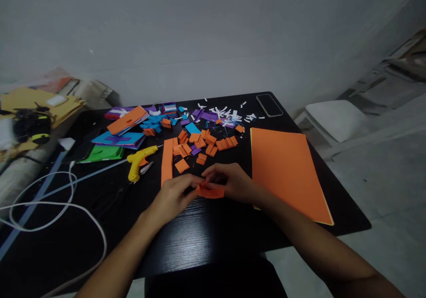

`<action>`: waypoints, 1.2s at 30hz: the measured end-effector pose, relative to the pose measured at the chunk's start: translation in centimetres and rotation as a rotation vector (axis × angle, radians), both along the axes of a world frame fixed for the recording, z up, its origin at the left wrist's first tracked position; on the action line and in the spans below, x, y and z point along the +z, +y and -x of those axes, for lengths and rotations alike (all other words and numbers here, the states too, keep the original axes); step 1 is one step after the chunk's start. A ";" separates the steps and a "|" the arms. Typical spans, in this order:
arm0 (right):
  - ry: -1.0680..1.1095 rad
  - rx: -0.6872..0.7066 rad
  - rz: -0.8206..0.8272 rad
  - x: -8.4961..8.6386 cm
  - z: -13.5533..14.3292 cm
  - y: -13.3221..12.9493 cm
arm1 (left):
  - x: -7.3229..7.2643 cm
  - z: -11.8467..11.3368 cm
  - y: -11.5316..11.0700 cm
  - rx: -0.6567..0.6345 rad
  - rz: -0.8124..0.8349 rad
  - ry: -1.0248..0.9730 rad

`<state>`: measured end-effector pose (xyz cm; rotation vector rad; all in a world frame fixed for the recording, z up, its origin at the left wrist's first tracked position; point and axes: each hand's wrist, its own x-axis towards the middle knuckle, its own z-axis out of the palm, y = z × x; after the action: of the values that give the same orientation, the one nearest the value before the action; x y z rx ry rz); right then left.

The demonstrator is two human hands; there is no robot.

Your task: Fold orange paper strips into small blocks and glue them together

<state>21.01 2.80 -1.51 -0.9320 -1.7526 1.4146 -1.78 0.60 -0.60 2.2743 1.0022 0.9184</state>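
Between my two hands, near the front of the black table, is a small folded piece of orange paper (211,191). My left hand (173,196) pinches its left end, and the fingers of my right hand (232,181) close on its right side. Just beyond my left hand lies a folded orange paper strip (167,158). Several small folded orange paper pieces (199,142) are scattered past my fingertips. A large orange sheet (282,169) with yellow edges beneath it lies by my right forearm.
A yellow glue gun (141,159) rests left of the strip. White cable (66,204) loops across the left side. Coloured paper stacks (120,139), white paper scraps (228,116) and a phone (269,105) lie farther back. A white stool (336,118) stands right of the table (206,238).
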 end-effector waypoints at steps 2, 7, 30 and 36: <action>-0.044 0.008 -0.028 -0.1 0.0 0.0 | 0.0 -0.1 0.0 -0.029 0.019 0.019; -0.081 0.022 -0.062 0.2 0.1 -0.2 | 0.1 -0.1 -0.2 -0.082 0.069 0.009; 0.002 -0.228 -0.059 0.8 1.1 -0.9 | 0.3 -1.0 -0.3 0.345 0.012 -0.166; -0.056 -0.360 -0.278 0.7 1.2 -1.5 | 0.2 -1.4 -1.1 0.268 0.248 -0.214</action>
<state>19.80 1.25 -0.85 -1.0760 -1.6656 0.8994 -0.35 -0.55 -0.41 1.8248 1.2655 1.0548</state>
